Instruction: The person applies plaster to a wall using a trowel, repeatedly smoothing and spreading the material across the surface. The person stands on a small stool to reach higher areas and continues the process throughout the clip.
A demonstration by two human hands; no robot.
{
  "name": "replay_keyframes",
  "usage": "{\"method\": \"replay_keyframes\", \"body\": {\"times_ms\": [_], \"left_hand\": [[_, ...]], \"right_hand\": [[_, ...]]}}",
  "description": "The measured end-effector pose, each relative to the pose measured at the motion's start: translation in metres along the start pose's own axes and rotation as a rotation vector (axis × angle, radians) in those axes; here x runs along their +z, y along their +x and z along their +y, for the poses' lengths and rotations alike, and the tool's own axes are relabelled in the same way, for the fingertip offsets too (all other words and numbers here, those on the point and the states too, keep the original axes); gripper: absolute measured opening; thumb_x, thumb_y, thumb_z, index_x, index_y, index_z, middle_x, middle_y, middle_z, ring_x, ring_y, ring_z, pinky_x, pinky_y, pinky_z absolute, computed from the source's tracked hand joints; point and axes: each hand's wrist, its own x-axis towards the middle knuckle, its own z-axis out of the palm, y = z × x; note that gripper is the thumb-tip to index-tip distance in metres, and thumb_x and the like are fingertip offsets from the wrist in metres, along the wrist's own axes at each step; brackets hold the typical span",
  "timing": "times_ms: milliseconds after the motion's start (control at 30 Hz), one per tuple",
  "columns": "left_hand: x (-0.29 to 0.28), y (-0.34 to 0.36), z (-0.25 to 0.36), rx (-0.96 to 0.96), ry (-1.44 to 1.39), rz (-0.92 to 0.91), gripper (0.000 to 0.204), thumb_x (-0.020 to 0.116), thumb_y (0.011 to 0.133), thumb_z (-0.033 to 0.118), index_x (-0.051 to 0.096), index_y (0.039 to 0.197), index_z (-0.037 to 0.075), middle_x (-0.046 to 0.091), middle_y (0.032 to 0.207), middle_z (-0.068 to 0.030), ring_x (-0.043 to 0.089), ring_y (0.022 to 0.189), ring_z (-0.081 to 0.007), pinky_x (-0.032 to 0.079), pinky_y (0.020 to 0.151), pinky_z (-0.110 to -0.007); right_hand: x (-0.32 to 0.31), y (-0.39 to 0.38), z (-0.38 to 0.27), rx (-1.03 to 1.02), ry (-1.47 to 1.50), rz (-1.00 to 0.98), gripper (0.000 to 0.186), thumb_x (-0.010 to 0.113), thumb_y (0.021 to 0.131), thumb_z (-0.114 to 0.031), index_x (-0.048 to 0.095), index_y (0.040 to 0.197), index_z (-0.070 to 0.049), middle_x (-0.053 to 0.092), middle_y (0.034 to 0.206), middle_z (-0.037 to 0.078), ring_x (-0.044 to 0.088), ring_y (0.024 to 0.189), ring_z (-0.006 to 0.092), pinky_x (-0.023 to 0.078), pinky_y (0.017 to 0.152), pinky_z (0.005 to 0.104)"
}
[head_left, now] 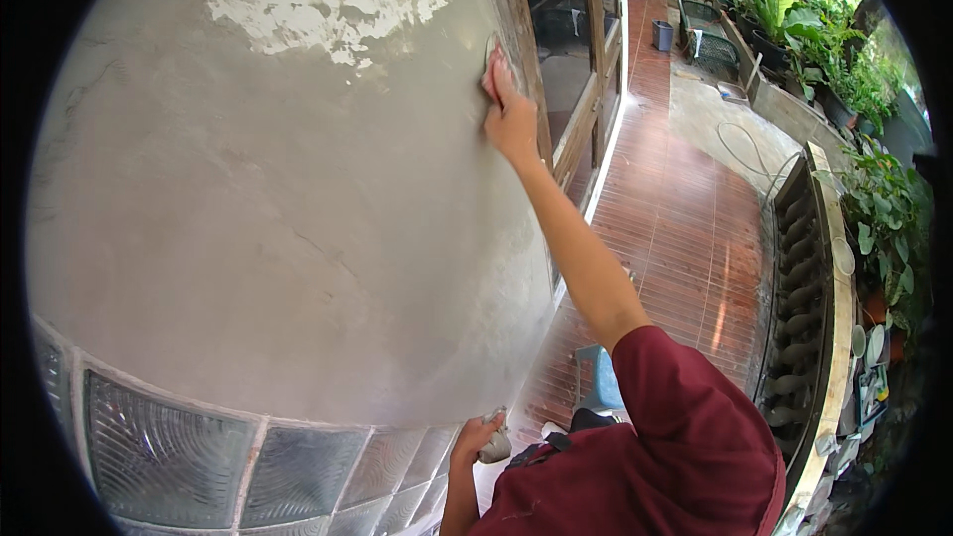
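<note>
My right hand [508, 119] is raised against the grey plastered wall [258, 218], closed on a flat tool [493, 69] with a pinkish-red part, held near the wooden window frame [536, 89]. Patches of white flaking coat [298, 10] cover the wall's upper area. Low down, beside a band of glass blocks [164, 437], my left hand [476, 437] grips a small grey object [494, 449] that I cannot make out clearly.
A blue plastic stool [598, 382] stands on the red tiled floor [675, 258] below me. A dark balustrade [799, 308] runs along the right, with potted plants [774, 15], a grey bin [662, 36] and a loose hose [745, 144] farther along the walkway.
</note>
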Motion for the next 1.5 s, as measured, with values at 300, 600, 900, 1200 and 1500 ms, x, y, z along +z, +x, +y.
{"method": "replay_keyframes", "body": {"times_ms": [300,600,900,1200,1500], "left_hand": [[0.004,0.006,0.001,0.001,0.07,0.0,0.048,0.067,0.084,0.045,0.065,0.09,-0.002,0.064,0.076,-0.0064,0.058,0.063,-0.0147,0.046,0.058,-0.032],[0.015,-0.004,-0.006,0.078,-0.011,0.053,0.048,0.067,0.084,0.045,0.065,0.089,-0.002,0.063,0.075,-0.0066,0.058,0.063,-0.0145,0.046,0.057,-0.032],[0.003,-0.011,-0.038,-0.063,0.078,0.07,0.051,0.067,0.082,0.048,0.067,0.089,-0.003,0.064,0.077,-0.007,0.058,0.065,-0.0155,0.046,0.061,-0.033],[0.004,-0.005,-0.026,-0.004,-0.005,0.035,0.043,0.066,0.086,0.042,0.065,0.094,0.0,0.064,0.078,-0.0053,0.058,0.064,-0.0144,0.047,0.06,-0.032],[0.011,-0.035,-0.043,-0.046,0.0,0.068,0.046,0.066,0.086,0.044,0.066,0.094,-0.001,0.065,0.08,-0.0063,0.06,0.067,-0.0152,0.048,0.063,-0.032]], "right_hand": [[-0.053,-0.134,-0.113,-0.009,0.247,-0.18,0.07,0.044,0.068,0.013,0.048,0.135,-0.007,0.061,0.101,0.026,0.067,0.083,0.0317,0.049,0.07,0.0356],[-0.026,-0.045,0.024,0.027,-0.038,0.236,0.065,0.044,0.072,0.014,0.048,0.133,-0.006,0.058,0.114,0.024,0.063,0.099,0.0347,0.049,0.08,0.0346],[-0.013,-0.198,-0.109,0.256,0.257,-0.196,0.073,0.039,0.068,0.013,0.039,0.139,-0.003,0.035,0.142,0.025,0.034,0.133,0.0364,0.027,0.111,0.04],[-0.099,-0.218,-0.134,0.325,0.141,-0.127,0.063,0.042,0.07,0.012,0.054,0.129,-0.004,0.062,0.114,0.021,0.068,0.093,0.0257,0.052,0.071,0.0296],[-0.02,-0.171,0.023,0.986,-0.07,-0.078,0.066,0.04,0.071,0.007,0.04,0.137,0.002,0.054,0.128,0.021,0.052,0.119,0.0316,0.041,0.097,0.0336]]}}
